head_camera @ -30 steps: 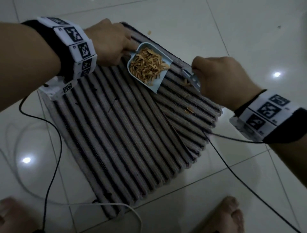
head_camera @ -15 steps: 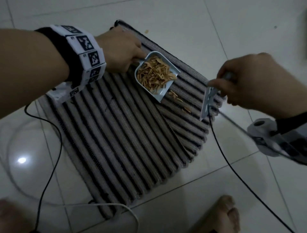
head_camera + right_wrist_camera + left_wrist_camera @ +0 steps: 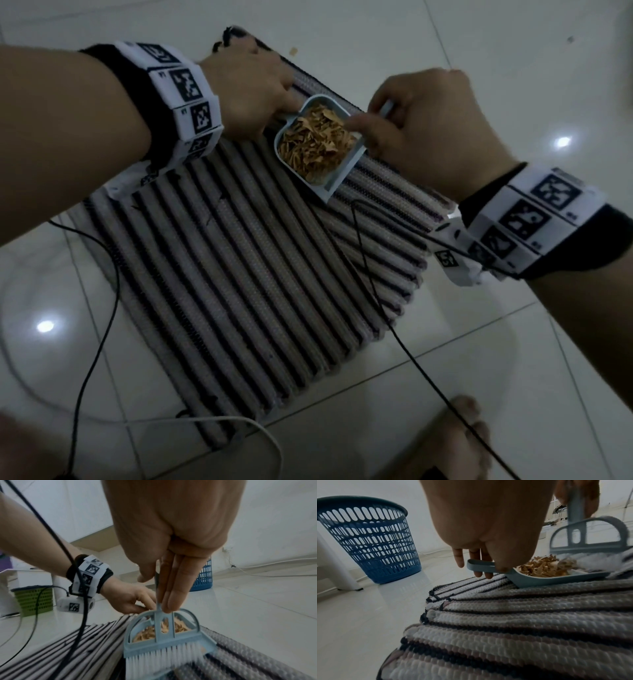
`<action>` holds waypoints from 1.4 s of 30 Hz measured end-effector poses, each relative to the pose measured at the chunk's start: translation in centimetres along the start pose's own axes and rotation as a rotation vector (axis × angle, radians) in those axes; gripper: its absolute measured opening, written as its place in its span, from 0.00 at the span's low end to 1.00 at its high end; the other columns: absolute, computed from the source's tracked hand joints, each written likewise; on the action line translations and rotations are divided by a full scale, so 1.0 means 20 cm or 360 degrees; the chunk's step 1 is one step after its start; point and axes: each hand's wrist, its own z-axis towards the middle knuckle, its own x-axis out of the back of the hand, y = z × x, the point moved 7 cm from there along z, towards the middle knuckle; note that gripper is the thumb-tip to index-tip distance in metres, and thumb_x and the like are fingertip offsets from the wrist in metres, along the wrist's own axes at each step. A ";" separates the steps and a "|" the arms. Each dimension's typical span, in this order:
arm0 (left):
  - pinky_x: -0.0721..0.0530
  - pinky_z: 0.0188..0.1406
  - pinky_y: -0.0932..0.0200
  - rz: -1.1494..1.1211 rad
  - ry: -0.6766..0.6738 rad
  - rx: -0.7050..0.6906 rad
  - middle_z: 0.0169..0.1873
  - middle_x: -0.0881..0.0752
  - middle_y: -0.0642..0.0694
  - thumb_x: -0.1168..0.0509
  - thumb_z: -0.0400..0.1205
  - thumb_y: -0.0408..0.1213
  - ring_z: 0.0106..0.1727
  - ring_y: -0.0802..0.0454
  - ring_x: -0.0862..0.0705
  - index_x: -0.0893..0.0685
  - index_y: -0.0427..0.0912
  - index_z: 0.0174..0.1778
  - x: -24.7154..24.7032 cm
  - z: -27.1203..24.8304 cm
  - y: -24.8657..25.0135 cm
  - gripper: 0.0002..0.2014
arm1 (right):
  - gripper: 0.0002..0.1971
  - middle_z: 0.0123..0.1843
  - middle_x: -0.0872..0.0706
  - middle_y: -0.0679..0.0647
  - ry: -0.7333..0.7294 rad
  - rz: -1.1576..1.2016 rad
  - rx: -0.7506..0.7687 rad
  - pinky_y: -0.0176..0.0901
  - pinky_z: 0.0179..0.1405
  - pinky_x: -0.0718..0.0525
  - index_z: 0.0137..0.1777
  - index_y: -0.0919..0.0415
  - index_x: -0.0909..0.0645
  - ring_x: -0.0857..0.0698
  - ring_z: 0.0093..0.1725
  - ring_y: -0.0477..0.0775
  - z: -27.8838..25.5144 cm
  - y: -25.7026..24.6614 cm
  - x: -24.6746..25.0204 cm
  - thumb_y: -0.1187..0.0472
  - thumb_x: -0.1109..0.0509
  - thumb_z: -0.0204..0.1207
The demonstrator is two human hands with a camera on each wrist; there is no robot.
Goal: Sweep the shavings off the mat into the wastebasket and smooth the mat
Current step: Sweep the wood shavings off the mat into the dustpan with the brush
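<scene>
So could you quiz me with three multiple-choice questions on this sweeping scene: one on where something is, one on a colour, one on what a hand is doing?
1. Where do most shavings lie?
A. in the dustpan
B. in the wastebasket
C. on the bare tiles

2. What colour is the wastebasket seen from the left wrist?
A. red
B. blue
C. yellow

3. What is the right hand doing?
A. resting flat on the floor
B. lifting the mat
C. gripping the brush

Answers:
1 A, the dustpan on the mat is heaped with them.
2 B, its slotted wall is blue.
3 C, its fingers close round the handle of the brush.
</scene>
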 end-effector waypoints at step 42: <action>0.31 0.49 0.47 -0.0037 0.0038 -0.0051 0.56 0.17 0.41 0.43 0.85 0.44 0.56 0.38 0.23 0.21 0.47 0.69 -0.04 -0.03 0.03 0.17 | 0.21 0.36 0.16 0.59 -0.0080 -0.0188 0.0154 0.53 0.44 0.17 0.48 0.65 0.15 0.19 0.38 0.61 0.07 -0.07 -0.03 0.44 0.32 0.84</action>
